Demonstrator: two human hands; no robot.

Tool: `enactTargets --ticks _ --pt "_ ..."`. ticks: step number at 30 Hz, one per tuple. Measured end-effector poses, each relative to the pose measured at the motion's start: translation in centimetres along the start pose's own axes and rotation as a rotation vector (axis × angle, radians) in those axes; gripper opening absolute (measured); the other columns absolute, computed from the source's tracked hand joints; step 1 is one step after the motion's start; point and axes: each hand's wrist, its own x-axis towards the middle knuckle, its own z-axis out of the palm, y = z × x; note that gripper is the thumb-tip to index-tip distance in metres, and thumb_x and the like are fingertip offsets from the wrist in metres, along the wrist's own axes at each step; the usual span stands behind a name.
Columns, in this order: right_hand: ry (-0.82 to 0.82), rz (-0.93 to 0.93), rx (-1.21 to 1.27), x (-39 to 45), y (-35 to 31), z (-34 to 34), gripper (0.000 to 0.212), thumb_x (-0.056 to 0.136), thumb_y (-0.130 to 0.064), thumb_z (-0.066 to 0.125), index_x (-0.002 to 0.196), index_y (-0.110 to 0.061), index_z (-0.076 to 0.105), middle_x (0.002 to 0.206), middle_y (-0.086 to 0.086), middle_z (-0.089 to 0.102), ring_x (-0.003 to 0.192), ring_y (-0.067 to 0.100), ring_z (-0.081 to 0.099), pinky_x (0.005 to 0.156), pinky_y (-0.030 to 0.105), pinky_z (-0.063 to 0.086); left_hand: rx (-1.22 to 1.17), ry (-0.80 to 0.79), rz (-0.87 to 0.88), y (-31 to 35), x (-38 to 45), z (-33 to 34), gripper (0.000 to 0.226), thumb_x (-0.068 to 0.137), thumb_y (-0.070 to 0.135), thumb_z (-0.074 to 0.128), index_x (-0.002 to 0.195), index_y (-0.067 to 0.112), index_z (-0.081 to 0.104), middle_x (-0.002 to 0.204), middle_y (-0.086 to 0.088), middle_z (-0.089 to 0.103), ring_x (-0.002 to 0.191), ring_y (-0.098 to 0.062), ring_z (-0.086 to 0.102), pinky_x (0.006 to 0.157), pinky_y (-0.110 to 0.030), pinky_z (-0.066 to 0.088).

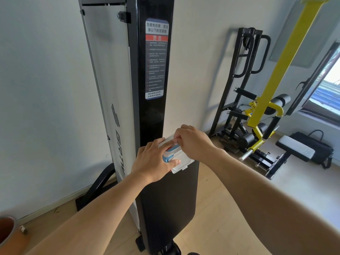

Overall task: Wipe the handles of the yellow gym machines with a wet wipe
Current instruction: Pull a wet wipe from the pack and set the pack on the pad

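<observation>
Your left hand [153, 161] clamps the wipe pack [181, 162] against the black column [154, 111] while your right hand [193, 142] seemingly pinches a wipe; a hard tug could drag out several.

A white plastic wet-wipe pack with blue label [174, 157] sits tilted, its flip lid open, against a black upright panel; a yellow-framed gym machine [265, 100] stands well apart, rightward.

Two hands [154, 161] [193, 142], one wet-wipe pack [181, 161], one yellow machine [266, 100], one black bag [316, 148].
</observation>
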Motion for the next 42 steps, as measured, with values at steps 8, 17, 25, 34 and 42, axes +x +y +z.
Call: enactTargets --ticks 8,17,25,34,42 --pt "0.080 0.212 0.338 0.3 -0.3 -0.5 0.020 0.106 -0.023 0.046 0.106 -0.018 0.065 0.111 -0.005 0.068 0.097 0.012 0.064 0.086 0.029 0.057 -0.069 0.081 0.082 0.1 -0.4 -0.3 0.066 0.082 0.070 0.059 0.139 0.047 0.033 0.150 0.011 0.049 0.135 -0.017 0.052 0.116 -0.042 0.040" --pt "0.178 0.253 0.386 0.5 -1.3 -1.1 0.020 0.107 -0.022 0.042 0.107 -0.020 0.062 0.112 -0.006 0.069 0.096 0.013 0.065 0.082 0.030 0.058 -0.085 0.085 0.050 0.1 -0.4 -0.2 0.053 0.088 0.071 0.051 0.131 0.038 0.049 0.146 0.013 0.053 0.129 -0.014 0.057 0.111 -0.040 0.045" --pt "0.362 0.234 0.418 0.7 -2.2 -1.7 0.020 0.107 -0.021 0.041 0.108 -0.017 0.060 0.111 -0.004 0.070 0.094 0.016 0.065 0.079 0.038 0.059 -0.123 0.078 0.032 -0.1 -0.3 -0.2 0.056 0.088 0.073 0.048 0.134 0.040 0.045 0.142 0.013 0.052 0.127 -0.012 0.056 0.109 -0.038 0.047" --pt "0.696 0.257 0.795 1.8 -2.9 -8.2 0.017 0.103 -0.016 0.034 0.108 -0.010 0.050 0.078 -0.008 0.072 0.084 0.021 0.069 0.076 0.037 0.055 -0.108 0.071 0.046 0.0 -0.4 -0.1 0.056 0.088 0.069 0.052 0.136 0.042 0.046 0.141 0.014 0.051 0.127 -0.010 0.052 0.105 -0.037 0.048" --pt "0.337 0.497 0.805 2.8 1.0 -8.2 0.020 0.097 -0.017 0.050 0.087 -0.023 0.065 0.079 -0.006 0.060 0.058 0.011 0.048 0.047 0.021 0.036 -0.193 0.079 -0.008 0.1 -0.8 -0.3 0.073 0.078 0.071 0.066 0.131 0.036 0.030 0.134 0.010 0.057 0.116 -0.014 0.063 0.097 -0.036 0.057"
